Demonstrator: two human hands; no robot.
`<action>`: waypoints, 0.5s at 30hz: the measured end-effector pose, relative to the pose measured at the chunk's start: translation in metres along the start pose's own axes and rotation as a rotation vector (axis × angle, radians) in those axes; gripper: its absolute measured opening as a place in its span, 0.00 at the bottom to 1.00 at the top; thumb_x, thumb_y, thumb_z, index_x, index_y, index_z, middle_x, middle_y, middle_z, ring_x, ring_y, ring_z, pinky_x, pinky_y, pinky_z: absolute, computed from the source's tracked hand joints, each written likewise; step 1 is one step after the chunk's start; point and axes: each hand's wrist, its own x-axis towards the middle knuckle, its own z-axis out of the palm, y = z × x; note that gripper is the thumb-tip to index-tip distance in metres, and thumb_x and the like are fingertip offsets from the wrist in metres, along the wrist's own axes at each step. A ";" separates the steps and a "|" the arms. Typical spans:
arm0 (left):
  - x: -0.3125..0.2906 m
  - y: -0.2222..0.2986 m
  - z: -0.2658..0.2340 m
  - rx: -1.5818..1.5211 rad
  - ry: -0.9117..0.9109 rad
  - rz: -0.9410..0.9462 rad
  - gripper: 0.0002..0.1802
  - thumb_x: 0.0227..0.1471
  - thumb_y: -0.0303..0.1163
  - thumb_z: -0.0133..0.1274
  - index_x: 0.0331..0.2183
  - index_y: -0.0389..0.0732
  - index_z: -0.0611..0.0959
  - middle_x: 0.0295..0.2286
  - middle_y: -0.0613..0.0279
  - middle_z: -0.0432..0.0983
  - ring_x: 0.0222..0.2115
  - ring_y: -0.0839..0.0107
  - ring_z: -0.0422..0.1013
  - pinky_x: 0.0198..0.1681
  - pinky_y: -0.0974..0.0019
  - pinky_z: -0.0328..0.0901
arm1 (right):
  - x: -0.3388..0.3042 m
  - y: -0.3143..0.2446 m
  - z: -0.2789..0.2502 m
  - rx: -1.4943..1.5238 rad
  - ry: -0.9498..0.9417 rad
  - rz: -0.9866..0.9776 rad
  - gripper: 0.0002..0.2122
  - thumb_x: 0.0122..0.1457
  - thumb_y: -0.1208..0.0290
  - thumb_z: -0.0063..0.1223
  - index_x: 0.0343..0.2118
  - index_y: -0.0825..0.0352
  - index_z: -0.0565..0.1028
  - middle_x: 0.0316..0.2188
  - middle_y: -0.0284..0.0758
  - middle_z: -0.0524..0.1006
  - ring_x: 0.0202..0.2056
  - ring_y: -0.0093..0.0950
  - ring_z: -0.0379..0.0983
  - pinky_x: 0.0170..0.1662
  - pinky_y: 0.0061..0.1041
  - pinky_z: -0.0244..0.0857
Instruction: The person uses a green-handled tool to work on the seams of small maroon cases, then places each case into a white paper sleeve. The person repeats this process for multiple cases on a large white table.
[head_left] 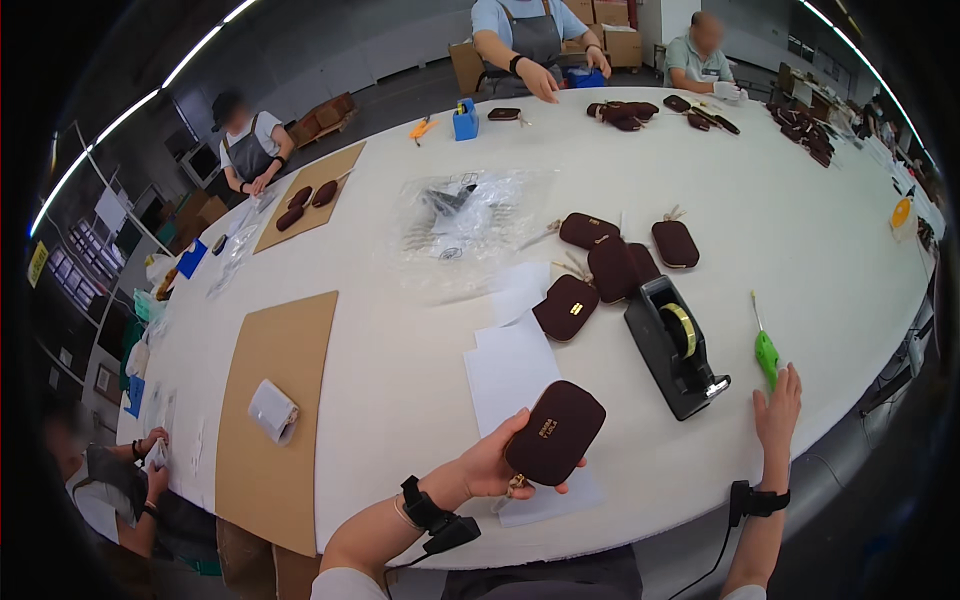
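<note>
My left grip [487, 462] holds one dark-red pouch [555, 433] above the papers [508, 375], face turned up, I think for easy viewing. My right grip [776, 412] is wide, beside one green-handled tool [767, 357]. One tape dispenser [662, 350] stands probably for easy reach; beyond, four, perhaps five, partly overlapping pouches [612, 268] lie on the worktop [850, 300].

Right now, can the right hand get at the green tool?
Probably yes: the right hand is open right by the handle end of the green tool, with nothing visible in between. The black tape dispenser stands to the left, clear of the way.
</note>
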 end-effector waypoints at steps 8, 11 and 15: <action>-0.004 -0.003 -0.002 -0.029 0.008 0.062 0.37 0.59 0.64 0.27 0.61 0.51 0.58 0.52 0.44 0.66 0.38 0.54 0.74 0.19 0.73 0.65 | -0.005 -0.037 -0.027 0.162 0.053 -0.070 0.24 0.48 0.78 0.55 0.50 0.71 0.65 0.50 0.47 0.68 0.52 0.44 0.63 0.53 0.40 0.59; -0.030 0.009 -0.011 -0.036 0.077 0.244 0.42 0.57 0.67 0.24 0.61 0.47 0.58 0.51 0.42 0.66 0.39 0.52 0.73 0.19 0.72 0.63 | -0.027 -0.097 -0.070 0.660 -0.088 -0.150 0.18 0.47 0.82 0.55 0.43 0.71 0.70 0.40 0.44 0.73 0.44 0.41 0.70 0.46 0.35 0.65; -0.062 0.015 -0.035 -0.175 0.234 0.554 0.42 0.57 0.67 0.25 0.59 0.45 0.63 0.49 0.43 0.67 0.36 0.54 0.73 0.18 0.73 0.62 | -0.048 -0.191 -0.071 0.872 -0.405 -0.563 0.11 0.49 0.81 0.55 0.37 0.69 0.72 0.36 0.39 0.75 0.41 0.39 0.72 0.43 0.32 0.66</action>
